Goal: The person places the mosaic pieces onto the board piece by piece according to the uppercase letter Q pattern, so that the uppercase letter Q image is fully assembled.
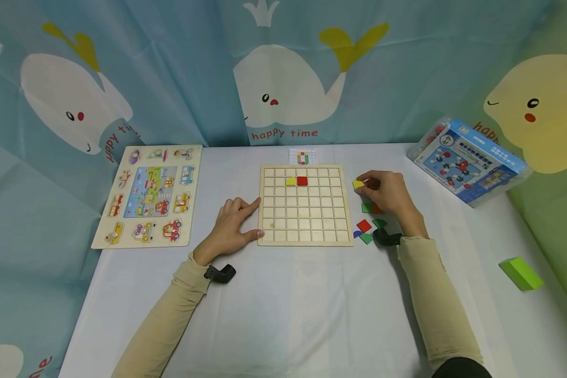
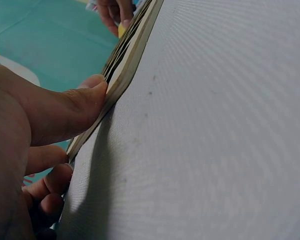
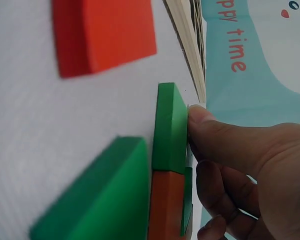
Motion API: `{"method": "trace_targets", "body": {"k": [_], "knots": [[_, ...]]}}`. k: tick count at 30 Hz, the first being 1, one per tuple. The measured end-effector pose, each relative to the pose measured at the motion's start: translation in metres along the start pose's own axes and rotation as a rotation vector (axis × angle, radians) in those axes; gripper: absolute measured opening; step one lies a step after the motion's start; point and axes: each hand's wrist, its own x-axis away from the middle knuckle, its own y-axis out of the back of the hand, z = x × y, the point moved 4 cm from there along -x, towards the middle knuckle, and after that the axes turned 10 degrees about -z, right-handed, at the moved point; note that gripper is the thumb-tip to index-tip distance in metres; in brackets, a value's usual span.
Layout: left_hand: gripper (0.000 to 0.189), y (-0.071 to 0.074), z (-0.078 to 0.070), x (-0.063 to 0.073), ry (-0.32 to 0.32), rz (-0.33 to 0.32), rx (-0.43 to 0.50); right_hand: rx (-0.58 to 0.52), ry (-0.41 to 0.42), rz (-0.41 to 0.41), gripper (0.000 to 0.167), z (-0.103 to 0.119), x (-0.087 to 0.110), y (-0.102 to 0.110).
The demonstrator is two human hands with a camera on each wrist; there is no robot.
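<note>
A wooden grid board lies flat on the table, with a yellow piece and a red square side by side in its second row. My left hand touches the board's left edge with thumb and index finger stretched out. At the right of the board, my right hand pinches a yellow block between thumb and fingers. Below that hand lie loose blocks, among them a red one, a green one and a partly covered blue one. In the right wrist view, green block hides the pinched piece.
A small pattern card lies behind the board. To the left is a picture puzzle board with vehicles. A boxed molecule set stands at the back right, and a bright green block lies near the right edge.
</note>
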Motion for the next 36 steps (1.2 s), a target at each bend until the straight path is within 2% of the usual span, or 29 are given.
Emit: {"method": "trace_targets", "body": {"k": [6, 12, 17, 26, 36], "knots": [[0.086, 0.000, 0.000, 0.000, 0.000, 0.004, 0.003, -0.039, 0.072, -0.063, 0.032, 0.004, 0.000, -0.001], [0.086, 0.001, 0.001, 0.001, -0.006, 0.000, -0.002, -0.153, 0.168, -0.129, 0.029, 0.018, -0.002, -0.009], [0.086, 0.001, 0.002, 0.001, -0.012, -0.002, -0.001, -0.233, 0.189, -0.154, 0.027, 0.031, -0.003, -0.015], [0.085, 0.000, 0.003, -0.001, -0.017, 0.003, 0.000, -0.290, 0.180, -0.095, 0.026, 0.047, -0.009, -0.027], [0.085, 0.000, 0.003, -0.001, -0.005, 0.011, -0.005, -0.277, 0.140, -0.025, 0.030, 0.061, -0.018, -0.043]]}}
